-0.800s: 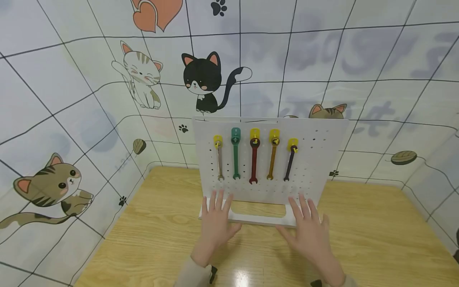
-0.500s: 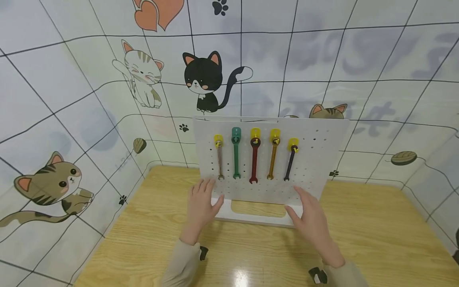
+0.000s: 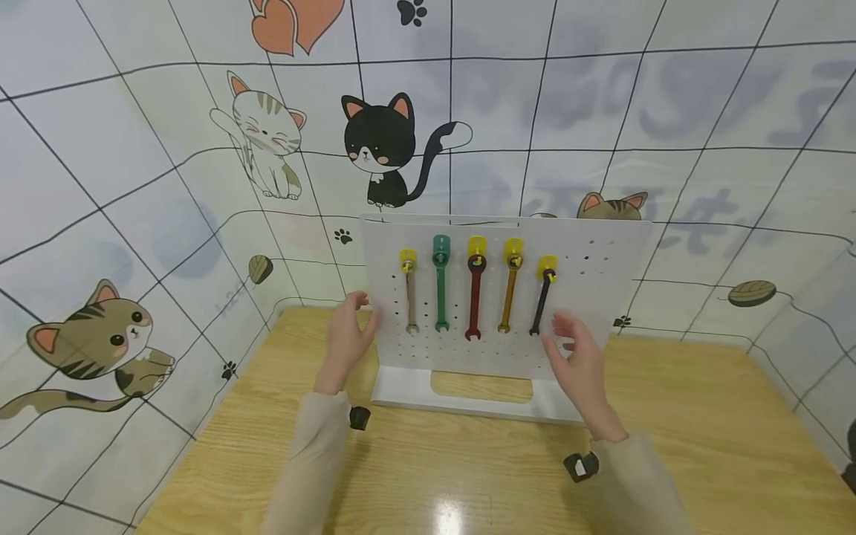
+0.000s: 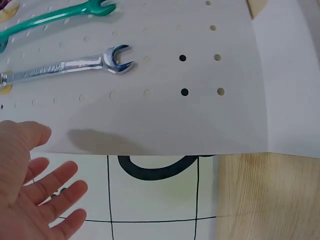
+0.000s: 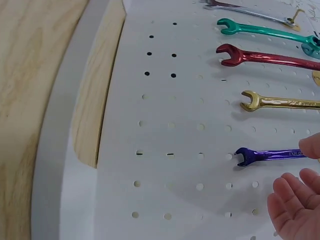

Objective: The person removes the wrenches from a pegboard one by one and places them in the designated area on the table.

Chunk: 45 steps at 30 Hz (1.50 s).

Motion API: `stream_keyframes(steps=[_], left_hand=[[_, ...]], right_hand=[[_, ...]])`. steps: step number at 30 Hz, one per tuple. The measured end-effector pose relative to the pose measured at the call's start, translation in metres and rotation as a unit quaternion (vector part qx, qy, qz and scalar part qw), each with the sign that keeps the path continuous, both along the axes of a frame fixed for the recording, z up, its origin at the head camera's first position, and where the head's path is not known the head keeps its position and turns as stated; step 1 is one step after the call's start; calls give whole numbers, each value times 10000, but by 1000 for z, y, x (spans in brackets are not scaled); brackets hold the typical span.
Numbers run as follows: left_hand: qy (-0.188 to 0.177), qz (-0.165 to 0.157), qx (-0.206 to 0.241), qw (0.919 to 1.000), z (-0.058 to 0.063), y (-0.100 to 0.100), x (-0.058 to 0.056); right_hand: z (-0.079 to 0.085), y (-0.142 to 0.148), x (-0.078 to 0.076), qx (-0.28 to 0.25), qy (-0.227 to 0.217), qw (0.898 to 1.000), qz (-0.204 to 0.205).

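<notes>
A white pegboard (image 3: 582, 297) stands upright on the table with wrenches hanging in a row. From left to right they are a silver wrench (image 3: 411, 301), a green wrench (image 3: 441, 297), a red wrench (image 3: 474, 301), a gold wrench (image 3: 508, 301) and a purple wrench (image 3: 542, 305). My left hand (image 3: 344, 345) is at the board's left edge, its thumb beside the edge and its fingers loosely spread, holding nothing. In front of the board my right hand (image 3: 580, 368) hovers close to the purple wrench's lower end, thumb and fingers apart around nothing.
Yellow hooks (image 3: 548, 264) and one green hook (image 3: 441, 244) carry the wrenches. The board's white base (image 3: 401, 388) has a long cut-out. Around it lies the wooden tabletop (image 3: 267, 416). Behind rises a wall (image 3: 501, 178) with printed cats.
Both hands have lifted from low over the base. The left went up and outward to the board's left edge, the right up towards the purple wrench. Wrenches and board have not moved.
</notes>
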<state>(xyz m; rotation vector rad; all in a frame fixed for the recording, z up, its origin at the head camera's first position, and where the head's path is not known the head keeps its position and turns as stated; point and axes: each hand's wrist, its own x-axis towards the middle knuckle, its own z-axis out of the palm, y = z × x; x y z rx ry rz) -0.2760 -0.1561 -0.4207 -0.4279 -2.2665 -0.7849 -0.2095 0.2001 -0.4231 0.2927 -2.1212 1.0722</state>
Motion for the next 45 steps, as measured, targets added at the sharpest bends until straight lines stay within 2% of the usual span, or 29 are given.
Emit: stream_keyframes(steps=[4,8,15,18,29,36,39,42,45], left_hand=[[-471,-422,235,9977,1,-4,-13],[-699,-869,504,9925,1,-7,-25],[-1078,-1440,1138,9771,6,-11,-35],[-1307,-1607,1264,9701,8,-13,-39],[-2518,-1791,1062,9451,24,-24,-49],[-2869,-2071,542,9338,42,-31,-58],[-3071,-2179,328,9258,50,-33,-60],[-3296,-2181,146,9185,57,-35,-62],[-3431,-2128,-14,9149,59,-36,-66]], right_hand=[[5,-1,-7,-238,-163,9996,13],[7,-2,-12,-468,-287,9985,70],[14,-2,-21,-675,-480,9965,130],[17,-3,-25,-753,-570,9955,69],[22,-5,-32,-981,-752,9923,-11],[25,-5,-35,-931,-928,9913,-86],[27,-6,-35,-902,-997,9908,-163],[28,-7,-36,-947,-1088,9894,-188],[29,-8,-36,-987,-1200,9877,-189]])
